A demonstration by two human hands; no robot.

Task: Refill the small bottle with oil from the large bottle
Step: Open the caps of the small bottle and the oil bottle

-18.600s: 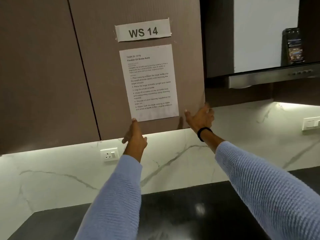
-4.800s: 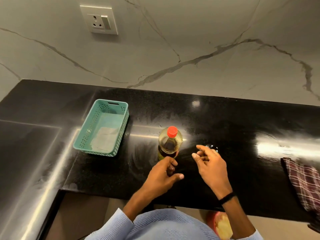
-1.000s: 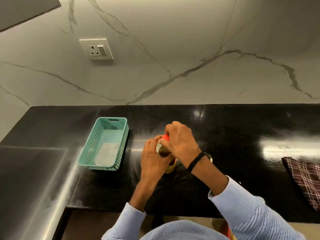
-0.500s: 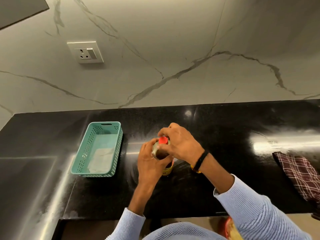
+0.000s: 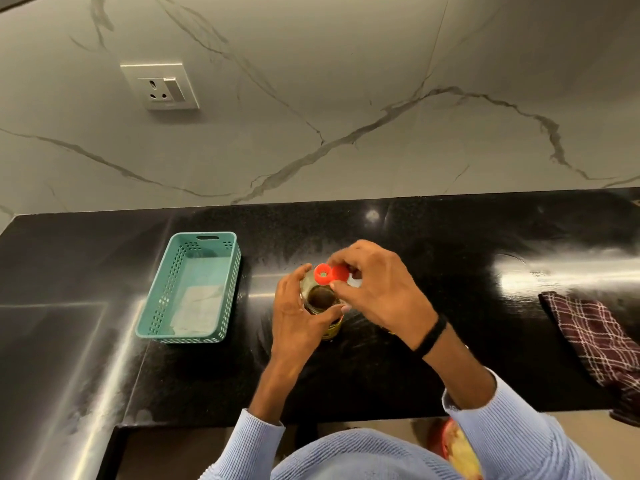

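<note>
Left of the large bottle [image 5: 320, 303], a teal basket [image 5: 188, 289] is sitting on the black tabletop [image 5: 450, 244]. The left hand [image 5: 294, 320] is gripping the bottle's shoulder, steadying it upright. The right hand [image 5: 377, 289] is pinching the red cap [image 5: 338, 274] beside the open red spout [image 5: 322, 273]. Risk: oily fingers slipping and tipping it. Far right, a checked cloth [image 5: 595, 337] is lying. The small bottle is not discernible.
</note>
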